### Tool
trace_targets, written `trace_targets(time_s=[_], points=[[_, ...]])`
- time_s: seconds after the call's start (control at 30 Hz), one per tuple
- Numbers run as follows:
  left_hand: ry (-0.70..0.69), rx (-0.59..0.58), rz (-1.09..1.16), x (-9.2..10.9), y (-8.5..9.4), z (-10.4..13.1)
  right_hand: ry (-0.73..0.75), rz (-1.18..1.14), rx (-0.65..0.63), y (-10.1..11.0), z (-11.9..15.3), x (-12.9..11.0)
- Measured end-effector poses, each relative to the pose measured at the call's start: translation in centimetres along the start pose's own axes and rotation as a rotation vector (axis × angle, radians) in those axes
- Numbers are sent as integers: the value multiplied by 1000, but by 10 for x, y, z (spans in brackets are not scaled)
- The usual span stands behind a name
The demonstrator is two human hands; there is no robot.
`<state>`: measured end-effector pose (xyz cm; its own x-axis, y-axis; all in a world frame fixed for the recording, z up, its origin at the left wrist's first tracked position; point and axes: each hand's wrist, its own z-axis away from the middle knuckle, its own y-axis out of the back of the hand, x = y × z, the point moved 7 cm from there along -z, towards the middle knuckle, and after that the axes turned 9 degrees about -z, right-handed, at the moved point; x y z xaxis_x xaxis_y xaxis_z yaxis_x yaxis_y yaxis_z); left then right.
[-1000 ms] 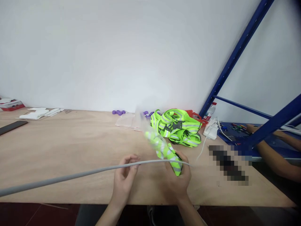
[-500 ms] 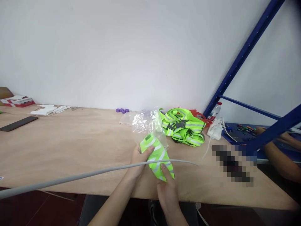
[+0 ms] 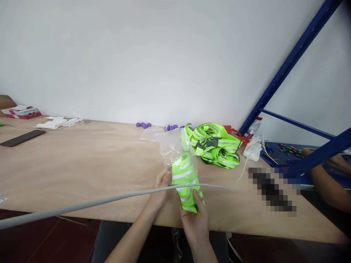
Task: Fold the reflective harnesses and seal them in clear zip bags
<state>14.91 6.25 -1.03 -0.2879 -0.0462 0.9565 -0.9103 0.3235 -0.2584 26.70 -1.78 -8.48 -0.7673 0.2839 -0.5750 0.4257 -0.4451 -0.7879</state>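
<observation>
A folded bundle of neon-green reflective strap (image 3: 188, 199) with silver-white stripes is in front of me, its upper end inside a clear plastic bag (image 3: 172, 146). My right hand (image 3: 195, 221) grips the bundle's lower end, thumb on top and fingers at the side and beneath. At the bag's lower left edge, my left hand (image 3: 159, 188) has its fingers curled against the plastic, beside the bundle. A thin grey cable (image 3: 109, 200) crosses the view in front of the bundle and hides a strip of it. More green reflective straps (image 3: 219, 144) with black buckles lie piled just beyond.
Small purple round pieces (image 3: 143, 125) lie by the wall. White power strip (image 3: 252, 149), bottle (image 3: 255, 128) and blue metal frame (image 3: 290, 54) stand right. A dark flat slab (image 3: 23, 138) and white papers (image 3: 53, 123) lie left. Another person's arm (image 3: 326, 186) shows at right.
The bundle has turned more upright, with its upper part now behind the bag's plastic. My left thumb has left the bundle's face, and that hand has moved to the bag's edge.
</observation>
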Motion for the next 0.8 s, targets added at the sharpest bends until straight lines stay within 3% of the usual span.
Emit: trace_targets(time_s=[0.1,0.2,0.3,0.47,0.67,0.8], points=[[-112,-105,-61,9,7,7,-119,-17,-64,8,-2,2],[-231,-181,-386,23,7,15,-218,-27,-149,9,1,10],[-392,-192,-670,42,1,19,-219,-84,-149,7,4,14],[-655,-171,-847,65,-15,20,-160,23,-229,-7,9,9],[-793,-50,-963,60,-16,18,-174,-3,-318,-12,9,10],[-767,-102,-976,46,-13,24,-134,-1,-353,-12,5,5]])
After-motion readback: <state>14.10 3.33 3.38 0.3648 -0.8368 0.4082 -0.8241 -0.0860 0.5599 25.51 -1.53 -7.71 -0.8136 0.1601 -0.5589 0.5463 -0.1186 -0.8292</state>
